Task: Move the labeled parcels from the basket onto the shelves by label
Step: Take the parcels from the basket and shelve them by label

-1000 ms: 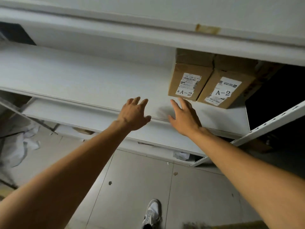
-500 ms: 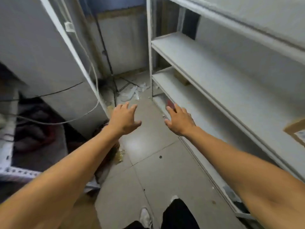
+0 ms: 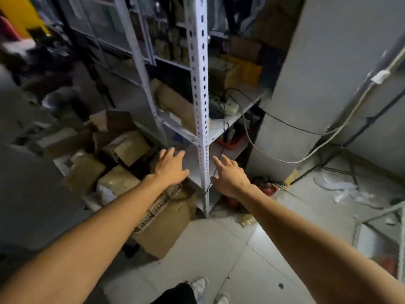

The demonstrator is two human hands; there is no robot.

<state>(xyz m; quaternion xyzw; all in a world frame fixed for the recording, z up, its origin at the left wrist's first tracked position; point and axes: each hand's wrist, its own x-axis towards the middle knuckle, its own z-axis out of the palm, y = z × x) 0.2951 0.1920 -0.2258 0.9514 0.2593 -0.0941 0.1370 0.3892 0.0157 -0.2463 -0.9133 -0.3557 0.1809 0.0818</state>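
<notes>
Both my arms reach forward and hold nothing. My left hand [image 3: 169,166] hovers with straight fingers above a grey perforated basket [image 3: 157,207] on the floor. Several brown cardboard parcels [image 3: 128,147] lie heaped in and behind it, and one larger box [image 3: 166,227] leans on its near side. My right hand [image 3: 229,175] is spread open just right of a white perforated shelf post [image 3: 200,106]. No labels can be read on the parcels.
A cluttered metal rack [image 3: 221,126] with boxes, cables and a yellow bin stands ahead. A grey cabinet [image 3: 306,84] with hanging cables is to the right. Plastic scraps [image 3: 341,189] litter the tiled floor. My shoes [image 3: 199,288] show at the bottom.
The view has swung left from the white shelf with the A-2 boxes to a cluttered rack and the heap of parcels. Both hands stayed empty and outstretched.
</notes>
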